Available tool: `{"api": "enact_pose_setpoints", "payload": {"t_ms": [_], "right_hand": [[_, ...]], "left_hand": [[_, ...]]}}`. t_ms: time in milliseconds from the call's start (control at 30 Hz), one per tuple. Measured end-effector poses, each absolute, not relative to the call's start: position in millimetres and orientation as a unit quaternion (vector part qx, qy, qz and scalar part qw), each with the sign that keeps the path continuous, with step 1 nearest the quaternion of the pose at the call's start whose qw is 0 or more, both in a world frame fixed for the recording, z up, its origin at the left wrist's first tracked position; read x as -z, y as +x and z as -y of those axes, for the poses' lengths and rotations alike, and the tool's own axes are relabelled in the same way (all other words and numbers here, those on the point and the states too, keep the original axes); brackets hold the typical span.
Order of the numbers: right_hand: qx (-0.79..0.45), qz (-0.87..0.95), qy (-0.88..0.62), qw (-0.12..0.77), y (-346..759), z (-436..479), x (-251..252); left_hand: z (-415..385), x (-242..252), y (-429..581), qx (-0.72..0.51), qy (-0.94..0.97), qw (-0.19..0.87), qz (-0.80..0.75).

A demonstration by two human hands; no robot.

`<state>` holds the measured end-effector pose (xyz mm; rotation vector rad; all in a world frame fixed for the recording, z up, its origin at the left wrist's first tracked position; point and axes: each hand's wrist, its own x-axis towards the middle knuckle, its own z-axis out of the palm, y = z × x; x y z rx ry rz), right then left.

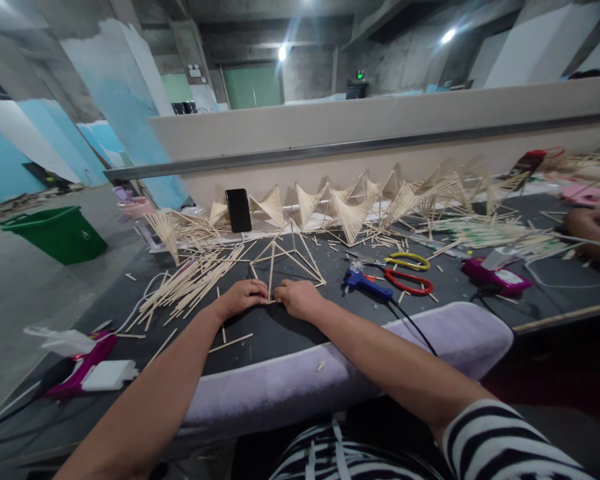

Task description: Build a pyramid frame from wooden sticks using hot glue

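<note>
A frame of thin wooden sticks (273,260) stands on the dark table in front of me. My left hand (245,296) is closed at its near left corner, with fingers pinched on the stick frame. From the right, my right hand (299,298) pinches the same near corner, and the fingertips of both hands almost meet there. Loose sticks (195,283) lie piled left of the frame. To the right are a blue glue gun (369,283), scissors with red handles (409,283) and a yellow-handled tool (408,261).
Twisted stick models (350,212) and a black phone (239,211) stand along the back. Magenta power strips (497,277) lie right and left. A purple cushion (350,367) lines the front edge. Another person's hand (587,230) is at far right.
</note>
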<state>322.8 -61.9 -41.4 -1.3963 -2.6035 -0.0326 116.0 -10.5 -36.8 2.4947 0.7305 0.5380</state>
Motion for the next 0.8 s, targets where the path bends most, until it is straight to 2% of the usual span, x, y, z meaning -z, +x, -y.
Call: {"api": "enact_pose_setpoints", "payload": {"t_ms": [800], "right_hand": [[0.007, 0.876, -0.474, 0.089, 322.1, 61.2, 41.1]], "left_hand": [[8.3, 39.6, 114.3, -0.195, 0.918, 0.225, -0.262]]}}
